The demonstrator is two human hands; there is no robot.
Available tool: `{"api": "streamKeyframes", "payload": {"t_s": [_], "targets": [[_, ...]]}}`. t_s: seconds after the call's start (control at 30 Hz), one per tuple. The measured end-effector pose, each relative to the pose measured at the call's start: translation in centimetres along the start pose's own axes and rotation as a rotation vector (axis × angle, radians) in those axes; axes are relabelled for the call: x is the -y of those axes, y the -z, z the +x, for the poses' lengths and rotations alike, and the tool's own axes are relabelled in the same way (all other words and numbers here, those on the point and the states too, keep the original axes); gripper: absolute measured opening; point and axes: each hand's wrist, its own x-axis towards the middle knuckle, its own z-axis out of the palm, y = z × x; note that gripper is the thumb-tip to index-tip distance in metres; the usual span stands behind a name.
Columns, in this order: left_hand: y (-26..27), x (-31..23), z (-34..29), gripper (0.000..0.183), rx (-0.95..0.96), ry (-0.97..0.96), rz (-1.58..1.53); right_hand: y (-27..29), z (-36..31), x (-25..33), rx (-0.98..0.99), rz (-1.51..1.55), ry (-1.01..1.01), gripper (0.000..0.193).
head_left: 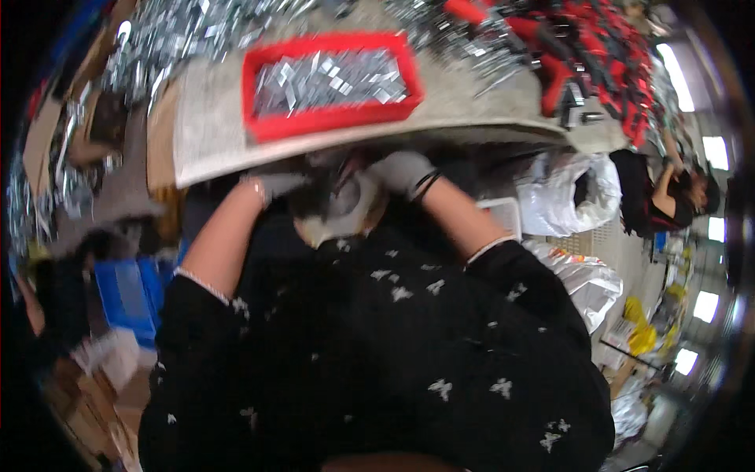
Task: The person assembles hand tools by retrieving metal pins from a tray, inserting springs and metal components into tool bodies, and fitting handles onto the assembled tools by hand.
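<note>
Both hands are low, just below the near edge of the worktable [212,118]. My left hand [279,186], in a pale glove, reaches in under the edge; its fingers are dim and smeared. My right hand [403,173], in a grey-white glove with a dark band at the wrist, is bent toward the middle. Between the hands, close to my lap, is a pale rounded thing with a ring-like shape [344,206], too blurred to name. The right hand is nearest to it; whether it touches cannot be made out.
On the table stands a red bin [330,122] of small shiny metal pieces. Loose metal pieces [204,39] lie behind it; red-and-black tools [582,59] are heaped at right. White plastic bags [568,193] stand at right, a blue crate [126,295] at left. Another person [678,193] is far right.
</note>
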Motion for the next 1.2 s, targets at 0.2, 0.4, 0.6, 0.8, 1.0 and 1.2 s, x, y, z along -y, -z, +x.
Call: {"api": "streamKeyframes", "payload": {"t_s": [0.2, 0.4, 0.6, 0.8, 1.0, 1.2], "targets": [[-0.3, 0.4, -2.6, 0.038, -0.256, 0.210, -0.754, -0.6, 2.3, -4.2, -0.016, 0.566, -0.108, 0.053], [-0.2, 2.5, -2.7, 0.037, -0.339, 0.219, -0.909, -1.3, 2.2, -3.0, -0.118, 0.469, -0.074, 0.053], [0.0, 3.4, -2.3, 0.035, -0.330, 0.232, -0.930, 0.2, 2.7, -0.8, 0.061, 0.775, -0.278, 0.043], [0.2, 3.3, -1.3, 0.033, -0.339, 0.238, -0.936, -0.1, 3.1, -1.0, 0.003, 0.708, -0.201, 0.042], [0.4, 3.3, -0.5, 0.032, -0.341, 0.252, -0.940, -0.9, 3.3, -1.5, -0.062, 0.641, -0.110, 0.041], [0.2, 3.1, -0.4, 0.031, -0.324, 0.256, -0.944, -1.8, 3.7, -2.0, -0.135, 0.578, -0.037, 0.041]]}}
